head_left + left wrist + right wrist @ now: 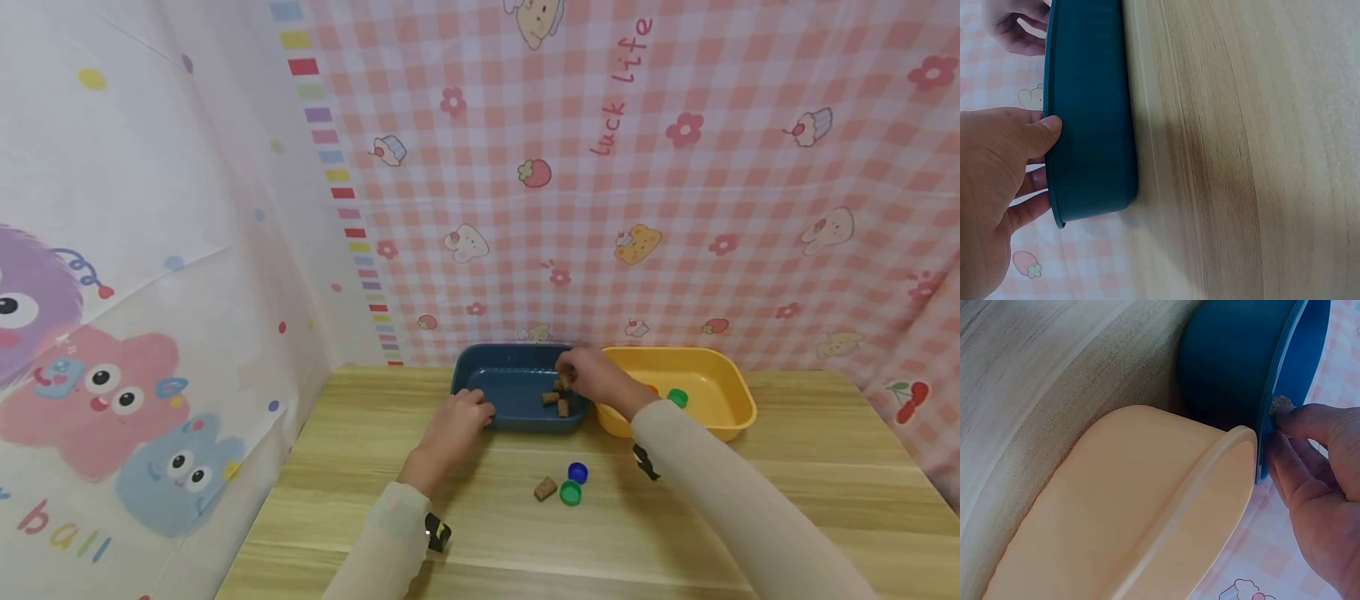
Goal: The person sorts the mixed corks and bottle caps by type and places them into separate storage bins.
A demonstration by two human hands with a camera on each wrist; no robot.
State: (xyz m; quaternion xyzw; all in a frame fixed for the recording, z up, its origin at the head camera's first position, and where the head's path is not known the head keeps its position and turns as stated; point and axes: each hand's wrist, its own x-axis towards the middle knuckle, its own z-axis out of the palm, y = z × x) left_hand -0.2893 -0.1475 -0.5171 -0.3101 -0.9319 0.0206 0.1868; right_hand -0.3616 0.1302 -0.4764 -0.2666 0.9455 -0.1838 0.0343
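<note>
My left hand (pixel 457 425) grips the near rim of the blue bin (pixel 517 423), its thumb on the outer wall in the left wrist view and its other fingers over the edge. At the bin's right end, my right hand (pixel 596 379) is over the rim. In the right wrist view its thumb and fingers pinch a cork (pixel 1282 403), partly hidden by the thumb. Several corks (pixel 562 407) lie inside the bin near that hand.
A yellow bin (pixel 712 432) stands against the blue one on the right, with a green bottle cap (pixel 678 397) and something orange inside. On the wooden table (pixel 360 467) in front lie a cork (pixel 545 488), a blue cap (pixel 577 472) and a green cap (pixel 571 492). A checked cloth (pixel 570 217) hangs behind.
</note>
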